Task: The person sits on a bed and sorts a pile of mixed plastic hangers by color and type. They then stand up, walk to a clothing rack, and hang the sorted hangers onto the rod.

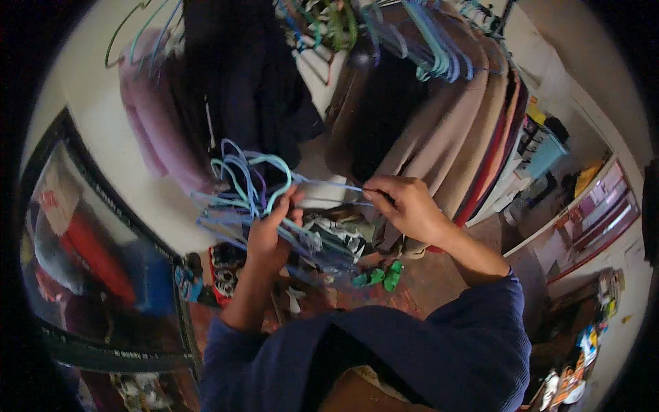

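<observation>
My left hand (273,232) grips a bunch of blue, mint-green and purple clothes hangers (247,180), their hooks pointing up and to the left. With thumb and fingers, my right hand (401,206) pinches a blue hanger (329,183) whose bars stretch across from the bunch. Beyond my hands hang dark garments (247,77) on the left and beige trousers or similar cloths (463,118) on the right. More blue and mint hangers (437,51) are at the top right, above the beige garments.
A framed mirror (180,288) leans at the left. Green sandals (392,275) lie on the floor below my hands, near a pile of patterned cloth (334,237). A mauve garment (154,108) hangs by the wall. Cluttered shelves (582,329) stand at the right.
</observation>
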### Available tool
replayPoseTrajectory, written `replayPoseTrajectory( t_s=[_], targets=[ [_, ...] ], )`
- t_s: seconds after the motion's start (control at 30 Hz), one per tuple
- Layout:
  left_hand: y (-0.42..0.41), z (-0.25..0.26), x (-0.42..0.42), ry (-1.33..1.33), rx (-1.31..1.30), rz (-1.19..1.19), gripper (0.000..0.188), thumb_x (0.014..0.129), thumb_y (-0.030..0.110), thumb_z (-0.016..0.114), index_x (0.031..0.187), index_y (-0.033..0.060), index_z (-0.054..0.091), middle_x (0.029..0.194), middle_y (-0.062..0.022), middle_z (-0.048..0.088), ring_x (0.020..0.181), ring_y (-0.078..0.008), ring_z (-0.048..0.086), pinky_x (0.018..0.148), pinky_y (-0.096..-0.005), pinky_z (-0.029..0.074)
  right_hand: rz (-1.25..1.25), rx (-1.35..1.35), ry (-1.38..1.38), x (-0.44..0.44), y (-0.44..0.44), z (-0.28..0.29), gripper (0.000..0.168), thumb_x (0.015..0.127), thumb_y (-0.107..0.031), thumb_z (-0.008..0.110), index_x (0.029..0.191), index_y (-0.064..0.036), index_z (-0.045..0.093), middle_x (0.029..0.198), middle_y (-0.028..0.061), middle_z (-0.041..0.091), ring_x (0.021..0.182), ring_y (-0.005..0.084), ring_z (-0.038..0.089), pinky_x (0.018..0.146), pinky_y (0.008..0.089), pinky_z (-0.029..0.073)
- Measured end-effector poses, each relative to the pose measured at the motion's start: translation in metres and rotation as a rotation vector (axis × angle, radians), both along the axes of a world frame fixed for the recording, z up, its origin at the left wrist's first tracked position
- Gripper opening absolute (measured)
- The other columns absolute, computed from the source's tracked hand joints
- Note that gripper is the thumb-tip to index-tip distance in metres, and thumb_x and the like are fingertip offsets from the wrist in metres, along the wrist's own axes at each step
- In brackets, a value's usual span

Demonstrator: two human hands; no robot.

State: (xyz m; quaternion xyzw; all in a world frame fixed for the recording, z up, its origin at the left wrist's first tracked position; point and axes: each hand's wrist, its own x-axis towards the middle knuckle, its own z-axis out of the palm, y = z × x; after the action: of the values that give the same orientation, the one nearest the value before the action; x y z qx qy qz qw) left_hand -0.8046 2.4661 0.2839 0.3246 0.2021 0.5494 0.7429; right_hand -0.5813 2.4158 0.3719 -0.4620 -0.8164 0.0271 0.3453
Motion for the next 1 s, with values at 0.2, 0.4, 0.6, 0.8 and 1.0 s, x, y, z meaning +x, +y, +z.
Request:
replayPoseTrajectory(
  t_s=[0.2, 0.4, 0.6, 0.8, 1.0],
  targets=[
    [-0.011, 0.01, 0.015, 0.133, 0.075, 0.048, 0.016, 0.082, 0.017, 0.057, 0.092, 0.0047, 0.055, 0.079, -0.0051, 0.056, 0.064, -0.0124, 0.051, 0.057, -0.0243, 0.041, -0.218, 0.248, -0.378, 0.016, -0.034, 0.029, 0.015, 0.069, -0.009, 0.055, 0.084, -0.006, 0.057, 0.07, 0.0096, 0.055, 0.061, 0.0277, 0.058, 0.052, 0.0366, 0.046],
    [-0.027, 0.02, 0.031, -0.011, 0.034, 0.037, 0.025, 0.084, 0.029, 0.055, 0.089, 0.0055, 0.049, 0.075, -0.0049, 0.053, 0.062, -0.0129, 0.05, 0.055, -0.0244, 0.041, -0.149, 0.214, -0.622, 0.016, -0.029, 0.013, 0.016, 0.065, -0.011, 0.054, 0.08, -0.004, 0.056, 0.072, 0.0081, 0.055, 0.066, 0.0235, 0.059, 0.052, 0.0349, 0.048],
    [-0.025, 0.023, 0.005, -0.168, -0.009, 0.137, 0.017, 0.086, 0.023, 0.052, 0.09, 0.0073, 0.048, 0.072, -0.004, 0.048, 0.059, -0.0113, 0.043, 0.053, -0.0231, 0.036, -0.437, 0.137, -0.448, 0.074, -0.053, 0.04, 0.031, 0.065, 0.002, 0.052, 0.094, -0.005, 0.06, 0.089, 0.0123, 0.06, 0.079, 0.0288, 0.059, 0.067, 0.0333, 0.048],
    [-0.015, 0.014, -0.005, -0.112, -0.028, 0.116, 0.011, 0.084, 0.016, 0.054, 0.089, 0.0076, 0.049, 0.071, -0.0032, 0.048, 0.057, -0.0114, 0.043, 0.052, -0.0231, 0.035, -0.888, 0.698, -0.024, 0.136, -0.112, 0.113, 0.018, 0.082, -0.01, 0.055, 0.097, -0.003, 0.062, 0.089, 0.0105, 0.064, 0.079, 0.0134, 0.06, 0.072, 0.0265, 0.045],
    [-0.014, 0.014, 0.002, -0.085, -0.037, 0.048, 0.01, 0.084, 0.016, 0.053, 0.089, 0.007, 0.05, 0.069, -0.0018, 0.046, 0.056, -0.0106, 0.041, 0.052, -0.0227, 0.035, -1.249, 1.075, -0.208, 0.203, -0.077, 0.189, 0.028, 0.083, -0.037, 0.049, 0.102, -0.02, 0.06, 0.088, 0.011, 0.062, 0.08, 0.0301, 0.06, 0.068, 0.0349, 0.047]
  ],
)
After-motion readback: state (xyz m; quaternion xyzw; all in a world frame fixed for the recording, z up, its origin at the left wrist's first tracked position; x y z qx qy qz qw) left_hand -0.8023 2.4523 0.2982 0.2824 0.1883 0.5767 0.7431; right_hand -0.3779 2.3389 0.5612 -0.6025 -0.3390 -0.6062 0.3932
